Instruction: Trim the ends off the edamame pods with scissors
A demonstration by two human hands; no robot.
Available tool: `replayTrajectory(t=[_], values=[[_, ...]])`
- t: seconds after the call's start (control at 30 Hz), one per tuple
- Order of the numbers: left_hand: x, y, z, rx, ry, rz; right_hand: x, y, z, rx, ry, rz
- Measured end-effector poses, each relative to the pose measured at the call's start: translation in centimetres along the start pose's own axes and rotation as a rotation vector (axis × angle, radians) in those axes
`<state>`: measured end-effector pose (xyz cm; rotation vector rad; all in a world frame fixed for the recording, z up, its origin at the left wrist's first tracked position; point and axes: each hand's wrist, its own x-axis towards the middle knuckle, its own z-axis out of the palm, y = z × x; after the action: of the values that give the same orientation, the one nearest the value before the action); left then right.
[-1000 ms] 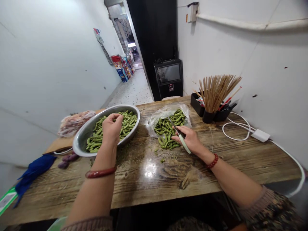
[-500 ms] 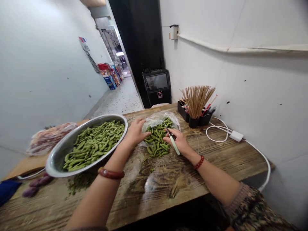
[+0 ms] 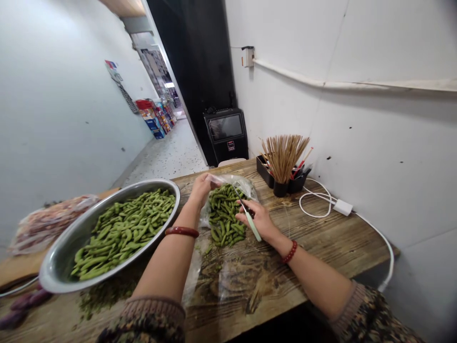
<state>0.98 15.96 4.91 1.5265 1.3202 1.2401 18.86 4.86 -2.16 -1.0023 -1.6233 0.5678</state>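
My left hand (image 3: 200,189) pinches the upper left edge of a clear plastic bag (image 3: 246,183), its fingertips closed on the film. Green soybean pods (image 3: 226,216) lie in the bag's mouth and spill onto the wooden table. In my right hand (image 3: 262,220) is a pair of scissors (image 3: 253,225) with a pale green handle, the blades pointing away over the pods; how far they are spread I cannot tell. Left of my left arm stands a large metal basin (image 3: 53,271) holding many more pods (image 3: 124,228).
Trimmings (image 3: 103,297) lie below the basin. Behind it is a bag of pinkish food (image 3: 53,219). At the back right, skewers (image 3: 285,155) stand in a black holder (image 3: 264,172). A white cable with an adapter (image 3: 342,207) runs along the table (image 3: 321,243) near the wall.
My left hand has gone from spread fingers over the bag's left side to gripping its edge, lifting the film. The right hand keeps the scissors over the pods. The view has shifted slightly.
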Motion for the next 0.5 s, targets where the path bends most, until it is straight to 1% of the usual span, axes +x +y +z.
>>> replayTrajectory(t=[0.13, 0.23, 0.3, 0.37, 0.43, 0.5], values=[[-0.8, 1.5, 0.5, -0.177, 0.029, -0.026, -0.2, 0.4, 0.5, -0.013, -0.001, 0.005], [-2.2, 3.2, 1.7, -0.261, 0.019, -0.029, -0.5, 0.6, 0.8, -0.025, 0.001, 0.016], [-3.5, 4.2, 2.6, -0.298, -0.013, -0.024, -0.6, 0.6, 1.0, -0.033, 0.004, 0.023], [-4.9, 4.7, 3.2, -0.339, -0.082, -0.014, -0.7, 0.6, 1.0, -0.04, 0.001, 0.022], [-5.7, 4.7, 3.2, -0.347, -0.142, -0.054, -0.7, 0.5, 1.0, -0.049, -0.009, 0.018], [-5.8, 4.2, 2.6, -0.34, -0.155, -0.115, -0.7, 0.5, 0.9, -0.053, -0.011, 0.018]])
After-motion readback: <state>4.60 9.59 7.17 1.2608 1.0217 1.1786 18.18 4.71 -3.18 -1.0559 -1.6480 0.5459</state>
